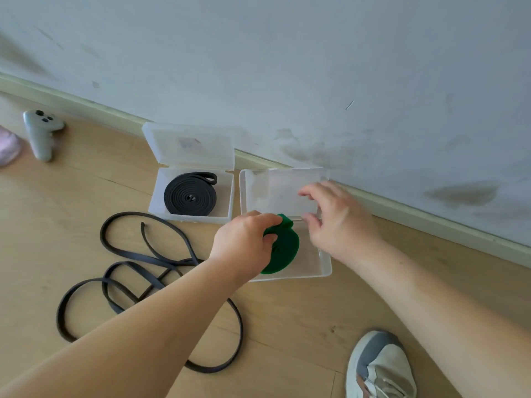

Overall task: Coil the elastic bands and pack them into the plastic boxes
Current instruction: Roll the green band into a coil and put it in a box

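Head camera looks down at a pale wooden floor where it meets a scuffed white wall and a cream skirting board.

Two clear rectangular plastic boxes stand side by side against the skirting, both with hinged lids raised. The left box holds a flat black elastic band wound into a tight spiral, its outer end looped toward the back right corner. Its clear lid leans back on the wall.

The right box holds a green elastic band rolled into a coil, which sits low inside the box toward its front left. The left hand reaches in from the front and grips this green coil, thumb and curled fingers closed over its left edge.

The right hand is at the right box's clear lid, fingers spread and lightly bent against the lid's right part. Whether they pinch the lid or only touch it I cannot tell.

A long loose black elastic band lies uncoiled on the floor in front of the left box, in several overlapping loops that pass under the left forearm.

Far left, a grey handheld controller rests on the floor beside a pink soft object, cut off by the frame. At the bottom right, the toe of a grey and white sneaker shows.
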